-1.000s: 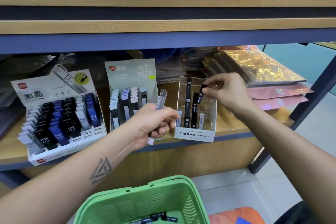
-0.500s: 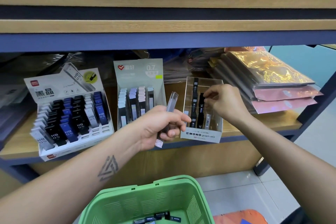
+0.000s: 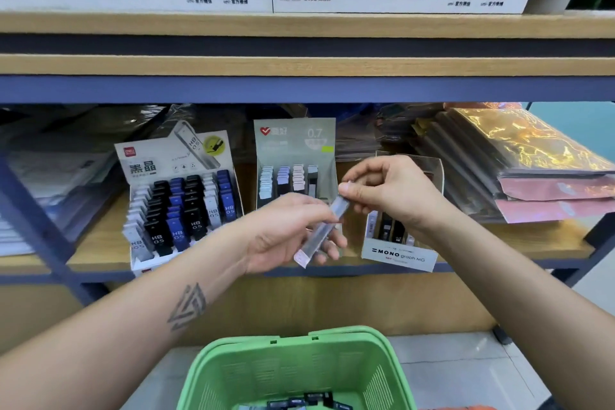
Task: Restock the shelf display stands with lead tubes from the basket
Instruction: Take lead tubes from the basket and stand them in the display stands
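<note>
Beside MONO graph MG stand [image 3: 399, 255], hands pinching tube [image 3: 327, 226]

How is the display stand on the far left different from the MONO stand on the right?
The far-left stand is white cardboard with a printed back card; the MONO stand has clear walls above a white front. The far-left stand holds many black, blue and white tubes in stepped rows; the MONO stand shows only a few dark tubes. Both stand on the same wooden shelf.
</note>
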A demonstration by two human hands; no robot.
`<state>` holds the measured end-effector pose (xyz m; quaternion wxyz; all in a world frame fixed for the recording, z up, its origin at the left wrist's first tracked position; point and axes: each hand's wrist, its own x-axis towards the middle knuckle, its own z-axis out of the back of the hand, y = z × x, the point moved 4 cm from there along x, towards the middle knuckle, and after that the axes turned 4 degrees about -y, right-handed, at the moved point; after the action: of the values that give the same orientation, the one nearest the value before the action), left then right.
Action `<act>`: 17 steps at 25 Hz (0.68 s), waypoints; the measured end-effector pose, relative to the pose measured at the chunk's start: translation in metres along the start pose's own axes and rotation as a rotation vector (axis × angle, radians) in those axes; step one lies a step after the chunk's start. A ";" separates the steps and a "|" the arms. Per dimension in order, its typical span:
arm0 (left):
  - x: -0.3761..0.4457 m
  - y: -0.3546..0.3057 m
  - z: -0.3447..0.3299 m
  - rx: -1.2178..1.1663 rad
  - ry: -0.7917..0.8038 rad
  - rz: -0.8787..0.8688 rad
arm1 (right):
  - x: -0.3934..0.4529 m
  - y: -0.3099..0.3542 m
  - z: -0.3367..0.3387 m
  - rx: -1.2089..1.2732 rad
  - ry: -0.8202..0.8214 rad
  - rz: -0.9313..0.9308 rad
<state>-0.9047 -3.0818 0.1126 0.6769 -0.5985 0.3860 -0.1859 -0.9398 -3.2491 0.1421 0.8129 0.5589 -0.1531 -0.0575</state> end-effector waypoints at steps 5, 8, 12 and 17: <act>-0.042 -0.004 0.043 0.003 -0.049 -0.004 | 0.011 0.006 -0.017 -0.283 -0.068 0.159; -0.057 -0.007 0.049 -0.052 -0.073 -0.029 | 0.001 0.020 -0.038 -0.759 0.042 0.636; -0.061 -0.011 0.051 -0.142 -0.102 -0.033 | -0.020 0.026 -0.072 -0.681 0.336 0.822; -0.054 -0.019 0.068 0.304 -0.425 -0.221 | -0.005 0.008 -0.064 -0.475 0.203 0.463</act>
<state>-0.8841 -3.0015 0.1461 0.8002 -0.5543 0.1355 -0.1847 -0.9252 -3.1877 0.1280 0.9229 0.3076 -0.1765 0.1503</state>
